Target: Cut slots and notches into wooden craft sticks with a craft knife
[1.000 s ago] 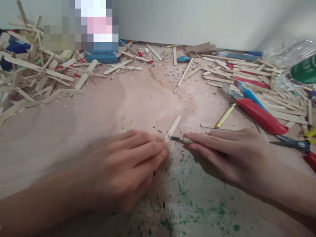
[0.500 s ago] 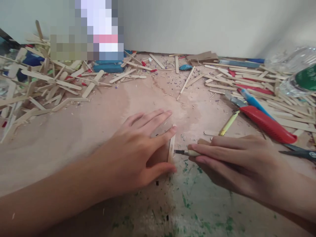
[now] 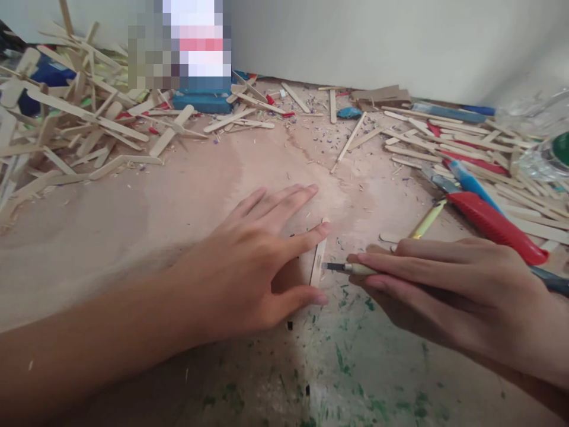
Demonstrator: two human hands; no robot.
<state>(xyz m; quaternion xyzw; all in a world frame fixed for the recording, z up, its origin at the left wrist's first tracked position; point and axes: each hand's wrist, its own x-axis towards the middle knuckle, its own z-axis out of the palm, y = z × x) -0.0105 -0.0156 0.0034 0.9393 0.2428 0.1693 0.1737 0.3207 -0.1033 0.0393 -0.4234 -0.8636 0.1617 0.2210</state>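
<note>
1 wooden stick (image 3: 317, 264), flat on table (image 3: 191, 184), ctr., slightly aslant, btwn the hands. 1 L hand (image 3: 249, 261): fingers spread apart, index tip at stick's far end, thumb at near end. 1 R hand (image 3: 462, 296): clamped on handle of 1 carving tool (image 3: 361, 269), blade pointing L, tip at stick's R edge approx. midway; contact can't tell. Beyond R hand: 1 yellow tool (image 3: 429, 220), partly hidden; 1 red utility knife (image 3: 498, 225), w/ 1 blue tool (image 3: 472, 182) alongside. Far R: loose sticks (image 3: 457, 142), 1 clear bottle (image 3: 537, 161), part cut off. Far L: stick heap (image 3: 84, 118); 1 blue block (image 3: 202, 104) nr. its R side. Green marks (image 3: 342, 359) on table, near side.
</note>
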